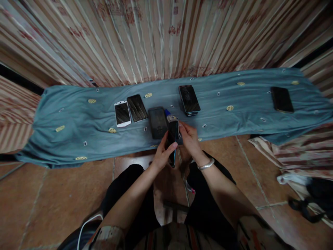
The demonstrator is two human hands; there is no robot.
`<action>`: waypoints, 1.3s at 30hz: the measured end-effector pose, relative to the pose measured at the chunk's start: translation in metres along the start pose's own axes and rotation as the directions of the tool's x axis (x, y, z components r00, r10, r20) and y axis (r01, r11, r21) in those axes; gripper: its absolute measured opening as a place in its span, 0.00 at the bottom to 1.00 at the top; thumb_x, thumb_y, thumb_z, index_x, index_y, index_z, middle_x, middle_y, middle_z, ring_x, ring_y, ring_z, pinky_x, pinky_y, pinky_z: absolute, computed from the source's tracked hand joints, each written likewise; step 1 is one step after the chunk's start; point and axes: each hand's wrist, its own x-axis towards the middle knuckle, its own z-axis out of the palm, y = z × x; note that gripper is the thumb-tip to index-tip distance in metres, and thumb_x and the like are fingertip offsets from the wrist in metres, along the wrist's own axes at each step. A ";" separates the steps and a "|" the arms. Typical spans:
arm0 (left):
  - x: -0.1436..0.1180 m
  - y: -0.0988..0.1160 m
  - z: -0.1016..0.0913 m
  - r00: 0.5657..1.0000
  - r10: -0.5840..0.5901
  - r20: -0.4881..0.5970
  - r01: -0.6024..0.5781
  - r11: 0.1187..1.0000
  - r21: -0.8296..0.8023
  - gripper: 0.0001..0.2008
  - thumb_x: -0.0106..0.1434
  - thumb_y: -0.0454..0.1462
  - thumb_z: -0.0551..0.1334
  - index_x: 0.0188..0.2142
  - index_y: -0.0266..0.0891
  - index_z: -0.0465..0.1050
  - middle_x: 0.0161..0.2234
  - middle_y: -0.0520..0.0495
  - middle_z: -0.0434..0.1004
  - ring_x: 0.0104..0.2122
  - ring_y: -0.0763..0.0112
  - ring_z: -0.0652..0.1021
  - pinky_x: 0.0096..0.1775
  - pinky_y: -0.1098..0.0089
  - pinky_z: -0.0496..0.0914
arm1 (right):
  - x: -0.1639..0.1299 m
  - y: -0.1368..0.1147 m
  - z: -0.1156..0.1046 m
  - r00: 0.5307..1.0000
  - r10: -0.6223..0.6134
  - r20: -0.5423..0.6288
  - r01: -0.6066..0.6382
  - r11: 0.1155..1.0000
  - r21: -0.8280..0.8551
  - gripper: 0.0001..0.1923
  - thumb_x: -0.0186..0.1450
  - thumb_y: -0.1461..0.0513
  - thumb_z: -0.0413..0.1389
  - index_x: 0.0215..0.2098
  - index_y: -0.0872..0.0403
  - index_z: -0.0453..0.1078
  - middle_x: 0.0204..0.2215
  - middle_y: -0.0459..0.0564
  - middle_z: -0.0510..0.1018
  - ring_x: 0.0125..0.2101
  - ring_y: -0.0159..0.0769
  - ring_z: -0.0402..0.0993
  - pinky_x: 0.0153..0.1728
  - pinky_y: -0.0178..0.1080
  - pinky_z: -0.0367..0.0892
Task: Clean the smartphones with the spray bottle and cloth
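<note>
From the head camera, the left hand (162, 154) wraps around a dark phone (172, 139), held up on its edge, long side pointing away from the person. The right hand (189, 137) pinches its far end. Both sit over the near edge of the blue cloth (78, 128). Another phone (157, 122) lies just beyond.

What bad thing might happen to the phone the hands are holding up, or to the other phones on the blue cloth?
1. The dark phone is gripped on edge by the left hand and right hand above hard floor tiles; a slip might crack it.
2. The small blue-capped bottle stands right behind it; a nudge might tip it onto the grey phone.
3. The stacked phones on the blue cloth might slide apart if the cloth is tugged.
</note>
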 end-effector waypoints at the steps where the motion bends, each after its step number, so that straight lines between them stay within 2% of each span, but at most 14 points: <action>1: 0.001 0.000 0.001 1.000 -0.009 -0.019 0.009 1.000 -0.030 0.35 0.53 0.48 0.71 0.58 0.39 0.71 0.61 0.41 0.72 0.66 0.55 0.64 0.66 0.57 0.55 | -0.001 -0.001 0.001 1.000 -0.020 -0.005 0.020 1.000 -0.017 0.18 0.65 0.47 0.55 0.42 0.48 0.80 0.36 0.45 0.84 0.41 0.40 0.78 0.46 0.40 0.70; 4: 0.001 0.000 0.003 0.996 -0.075 -0.042 0.068 0.986 -0.151 0.32 0.52 0.47 0.72 0.56 0.41 0.73 0.52 0.43 0.80 0.60 0.56 0.72 0.61 0.59 0.64 | -0.005 -0.004 0.004 0.996 -0.086 -0.027 0.083 0.993 -0.080 0.17 0.67 0.50 0.55 0.48 0.47 0.78 0.45 0.47 0.84 0.48 0.41 0.78 0.51 0.41 0.70; 8: 0.001 0.003 0.008 0.983 -0.182 0.026 0.180 0.927 -0.329 0.31 0.52 0.50 0.73 0.52 0.40 0.76 0.45 0.44 0.83 0.51 0.56 0.79 0.52 0.60 0.71 | -0.009 -0.005 0.006 0.979 -0.206 -0.002 0.200 0.955 -0.221 0.19 0.70 0.53 0.52 0.56 0.48 0.72 0.53 0.50 0.80 0.53 0.41 0.76 0.55 0.43 0.69; 14: 0.000 0.012 0.012 0.972 -0.215 0.094 0.234 0.848 -0.477 0.23 0.47 0.49 0.75 0.37 0.37 0.80 0.39 0.44 0.84 0.50 0.53 0.79 0.51 0.60 0.73 | -0.009 -0.003 0.005 0.914 -0.381 0.142 0.405 0.824 -0.397 0.21 0.73 0.59 0.46 0.60 0.49 0.69 0.57 0.53 0.77 0.58 0.41 0.72 0.61 0.48 0.66; 22: 0.000 0.020 0.008 0.953 -0.282 0.114 0.298 0.788 -0.538 0.15 0.51 0.45 0.73 0.34 0.37 0.80 0.39 0.44 0.85 0.51 0.55 0.80 0.53 0.61 0.73 | -0.013 -0.005 0.007 0.884 -0.420 0.204 0.467 0.787 -0.404 0.21 0.73 0.63 0.46 0.61 0.47 0.68 0.59 0.51 0.74 0.61 0.38 0.69 0.63 0.49 0.65; 27: 0.003 0.021 0.004 0.957 -0.280 0.077 0.271 0.762 -0.588 0.11 0.56 0.42 0.70 0.36 0.37 0.81 0.43 0.45 0.84 0.55 0.56 0.77 0.56 0.62 0.71 | -0.017 -0.006 0.011 0.857 -0.458 0.235 0.514 0.779 -0.359 0.21 0.72 0.65 0.47 0.60 0.48 0.70 0.58 0.52 0.76 0.60 0.37 0.70 0.63 0.48 0.66; 32: 0.005 0.024 0.004 0.944 -0.330 0.005 0.258 0.728 -0.635 0.09 0.61 0.38 0.66 0.39 0.37 0.80 0.44 0.45 0.84 0.56 0.59 0.76 0.58 0.63 0.69 | -0.022 -0.007 0.015 0.847 -0.474 0.241 0.532 0.777 -0.338 0.20 0.72 0.65 0.48 0.59 0.49 0.71 0.58 0.52 0.76 0.60 0.38 0.71 0.62 0.48 0.66; 39: 0.010 0.037 0.003 0.918 -0.370 -0.144 0.174 0.701 -0.691 0.10 0.67 0.33 0.58 0.34 0.37 0.79 0.31 0.50 0.83 0.50 0.69 0.80 0.57 0.71 0.69 | -0.029 -0.008 0.018 0.828 -0.484 0.282 0.556 0.771 -0.311 0.20 0.73 0.64 0.48 0.60 0.49 0.70 0.57 0.52 0.77 0.59 0.37 0.71 0.62 0.46 0.66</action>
